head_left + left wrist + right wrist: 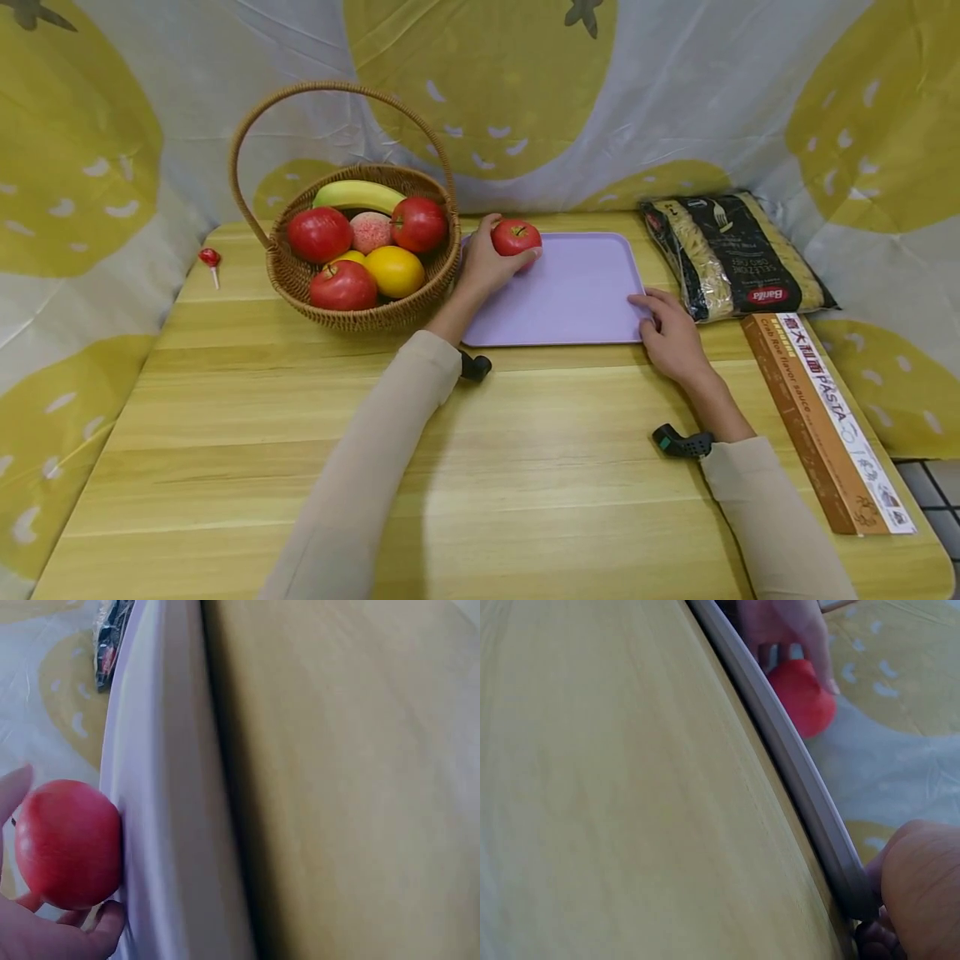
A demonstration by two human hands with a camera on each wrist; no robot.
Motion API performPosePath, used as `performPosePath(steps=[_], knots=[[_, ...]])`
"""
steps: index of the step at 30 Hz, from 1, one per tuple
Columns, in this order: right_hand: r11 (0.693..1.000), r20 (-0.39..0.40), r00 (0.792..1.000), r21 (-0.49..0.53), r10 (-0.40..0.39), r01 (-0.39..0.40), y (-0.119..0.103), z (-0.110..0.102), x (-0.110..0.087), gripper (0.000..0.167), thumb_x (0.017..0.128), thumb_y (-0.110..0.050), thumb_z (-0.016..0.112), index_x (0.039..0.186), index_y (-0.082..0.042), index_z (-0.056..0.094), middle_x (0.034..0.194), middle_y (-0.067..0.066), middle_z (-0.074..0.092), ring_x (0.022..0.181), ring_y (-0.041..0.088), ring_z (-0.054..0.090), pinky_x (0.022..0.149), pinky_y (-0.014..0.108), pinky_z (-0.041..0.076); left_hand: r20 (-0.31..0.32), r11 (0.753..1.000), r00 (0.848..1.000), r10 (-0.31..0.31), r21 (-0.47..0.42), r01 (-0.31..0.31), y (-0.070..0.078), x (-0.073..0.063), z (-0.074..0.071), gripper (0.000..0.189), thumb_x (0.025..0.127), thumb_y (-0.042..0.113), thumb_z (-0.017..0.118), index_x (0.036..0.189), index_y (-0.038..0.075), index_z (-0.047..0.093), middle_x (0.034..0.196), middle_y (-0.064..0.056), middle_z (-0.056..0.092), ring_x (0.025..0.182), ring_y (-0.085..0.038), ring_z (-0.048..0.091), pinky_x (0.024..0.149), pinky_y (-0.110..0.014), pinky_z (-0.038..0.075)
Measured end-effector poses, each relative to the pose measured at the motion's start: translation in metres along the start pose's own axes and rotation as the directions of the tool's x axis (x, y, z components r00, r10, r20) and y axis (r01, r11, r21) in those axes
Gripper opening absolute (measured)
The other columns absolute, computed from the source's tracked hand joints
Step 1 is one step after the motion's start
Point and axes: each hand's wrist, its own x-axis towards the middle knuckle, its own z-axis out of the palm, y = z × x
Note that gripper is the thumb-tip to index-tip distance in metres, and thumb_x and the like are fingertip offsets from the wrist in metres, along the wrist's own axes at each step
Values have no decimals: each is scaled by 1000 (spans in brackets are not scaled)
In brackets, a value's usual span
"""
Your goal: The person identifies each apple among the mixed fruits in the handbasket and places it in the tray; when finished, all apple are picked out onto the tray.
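Note:
My left hand (483,265) grips a red apple (516,237) from its left side, at the back left part of a lilac tray (577,292). In the left wrist view the apple (69,844) sits right at the tray's surface, fingers and thumb around it. On the tray's right side, my right hand (670,335) holds the edge near the front corner, one finger reaching over the rim. The right wrist view shows that hand (922,889) at the tray corner, with some curled fingers in shadow below.
Left of the tray stands a wicker basket (360,321) with a tall handle, holding apples, a banana and other fruit. A lollipop (210,257) lies farther left. A pasta bag (738,254) and a long pasta box (828,425) lie at the right. A patterned cloth (480,92) hangs behind.

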Motion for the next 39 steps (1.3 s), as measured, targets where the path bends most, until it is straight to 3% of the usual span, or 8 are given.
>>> performPosePath(steps=[9, 15, 20, 27, 33, 35, 39], knots=[[1000, 3, 1000, -1, 7, -7, 3, 2, -1, 43, 99, 0, 46, 140, 1, 59, 156, 26, 42, 145, 48, 39, 114, 65, 34, 66, 994, 994, 90, 60, -94, 14, -12, -13, 102, 77, 42, 89, 158, 23, 30, 151, -12, 46, 136, -29, 48, 111, -49, 48], [1000, 0, 1000, 4, 0, 0, 6, 2, 0, 44, 99, -1, 45, 141, 1, 59, 156, 26, 42, 144, 48, 40, 113, 65, 35, 160, 983, 973, 167, 46, -176, 40, -41, -37, 105, 78, 56, 83, 161, 31, 24, 158, -8, 39, 132, -28, 52, 101, -43, 56], [1000, -2, 1000, 8, -3, 4, 6, 2, 0, 44, 99, -1, 45, 141, 1, 59, 156, 26, 42, 144, 48, 40, 113, 64, 36, 175, 964, 948, 265, -19, -266, 49, -65, -62, 100, 79, 62, 80, 160, 29, 31, 159, -5, 41, 135, -29, 52, 100, -41, 57], [1000, -6, 1000, 0, -7, 7, 8, -1, 0, 44, 99, 0, 45, 140, 1, 60, 156, 27, 42, 144, 49, 40, 113, 65, 36, 147, 945, 935, 324, -12, -325, 48, -78, -95, 93, 76, 65, 82, 153, 33, 43, 153, 4, 50, 129, -15, 59, 109, -37, 50], [1000, 4, 1000, 8, -3, 3, 5, -1, 0, 44, 99, 0, 45, 141, 1, 59, 157, 26, 41, 144, 49, 39, 112, 64, 36, 133, 923, 922, 364, 83, -376, 39, -85, -129, 90, 77, 61, 84, 151, 25, 49, 140, -2, 59, 119, -19, 59, 105, -39, 51], [1000, 5, 1000, 9, -4, 4, 4, 0, 1, 44, 99, 0, 45, 141, 2, 59, 157, 26, 41, 144, 49, 39, 112, 64, 36, 126, 918, 925, 359, 130, -374, 34, -88, -142, 90, 77, 61, 84, 150, 23, 49, 139, -3, 60, 118, -22, 59, 103, -42, 50], [1000, 4, 1000, 5, -6, 6, 3, 1, 1, 44, 99, 0, 45, 141, 2, 59, 157, 26, 41, 144, 48, 39, 113, 65, 35, 103, 923, 946, 308, 207, -323, 20, -96, -168, 94, 75, 64, 84, 151, 22, 49, 146, -2, 58, 127, -27, 59, 106, -50, 49]])
